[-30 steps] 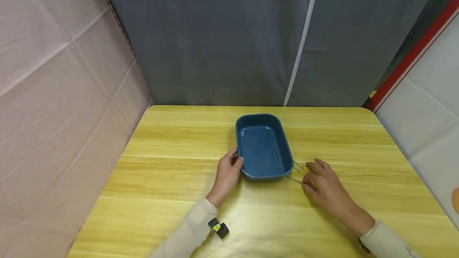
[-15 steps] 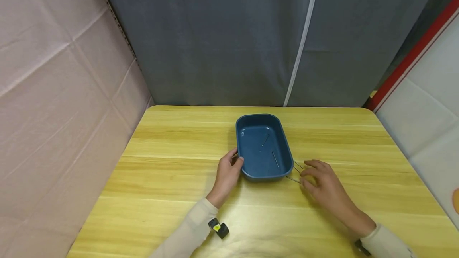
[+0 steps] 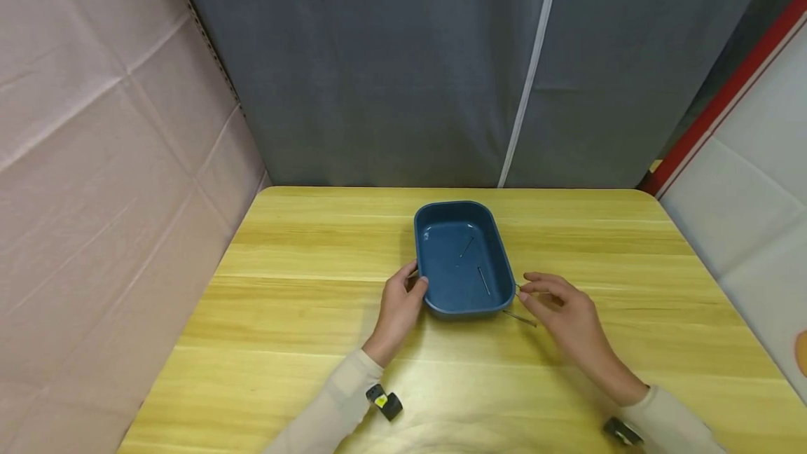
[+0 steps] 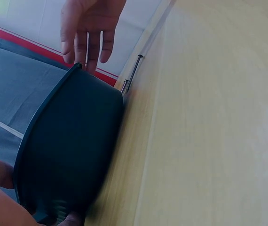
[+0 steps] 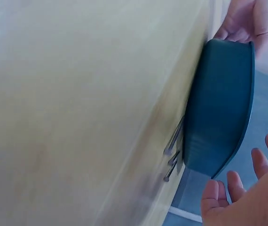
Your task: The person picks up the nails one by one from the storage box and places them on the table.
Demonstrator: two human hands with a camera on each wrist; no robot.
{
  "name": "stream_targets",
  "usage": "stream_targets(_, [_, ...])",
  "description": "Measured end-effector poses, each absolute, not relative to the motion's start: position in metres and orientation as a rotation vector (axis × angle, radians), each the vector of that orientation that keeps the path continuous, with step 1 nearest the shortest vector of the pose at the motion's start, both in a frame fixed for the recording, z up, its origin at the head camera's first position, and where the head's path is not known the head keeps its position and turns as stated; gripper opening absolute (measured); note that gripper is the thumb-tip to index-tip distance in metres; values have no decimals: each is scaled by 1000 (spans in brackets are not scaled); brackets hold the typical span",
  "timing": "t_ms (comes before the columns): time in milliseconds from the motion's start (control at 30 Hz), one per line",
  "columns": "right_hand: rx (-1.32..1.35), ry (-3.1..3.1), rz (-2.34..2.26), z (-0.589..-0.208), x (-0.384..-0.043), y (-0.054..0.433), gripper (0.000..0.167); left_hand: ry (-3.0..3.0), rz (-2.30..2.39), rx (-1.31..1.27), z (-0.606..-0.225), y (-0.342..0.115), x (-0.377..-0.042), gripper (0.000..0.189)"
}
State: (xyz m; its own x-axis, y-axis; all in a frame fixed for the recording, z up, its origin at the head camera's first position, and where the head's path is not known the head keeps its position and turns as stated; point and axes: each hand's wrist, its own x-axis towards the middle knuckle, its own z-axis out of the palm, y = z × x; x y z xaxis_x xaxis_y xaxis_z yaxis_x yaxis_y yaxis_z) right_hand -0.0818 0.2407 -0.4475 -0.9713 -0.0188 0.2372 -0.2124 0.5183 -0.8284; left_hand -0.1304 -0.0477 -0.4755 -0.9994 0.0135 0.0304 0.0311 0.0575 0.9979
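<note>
A dark blue plastic tray (image 3: 468, 312) stands on the table, with two thin nails (image 3: 484, 280) lying apart on its floor. My left hand (image 3: 399, 308) grips its near left corner, thumb at the rim. Several more nails (image 5: 173, 137) poke out from beneath the tray's right end in the right wrist view, heads outward. My right hand (image 3: 570, 317) hovers at the tray's near right side, fingers loosely bent beside the rim. In the left wrist view the right hand's fingers (image 4: 93, 47) hang down just behind the rim; whether they touch it I cannot tell.
The wooden table (image 3: 315, 258) extends on all sides of the tray. A grey curtain (image 3: 391, 76) hangs behind its far edge. Pale cloth walls stand at left (image 3: 126, 195) and right (image 3: 756, 160), the right one edged in red.
My right hand has moved left and slightly away from me, off the nearest protruding nail and up to the tray's right side. The left hand and tray have stayed put.
</note>
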Motion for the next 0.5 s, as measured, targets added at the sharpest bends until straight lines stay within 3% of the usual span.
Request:
stream_targets(300, [196,-2487,1566,-442,-92,226,16,-2273,-2144,-51,-476,-47,-131,49])
stream_targets(500, [285,-2469,1416,-448,-101,218,10,-2272,-2152,-51,-475,-45,-130,49])
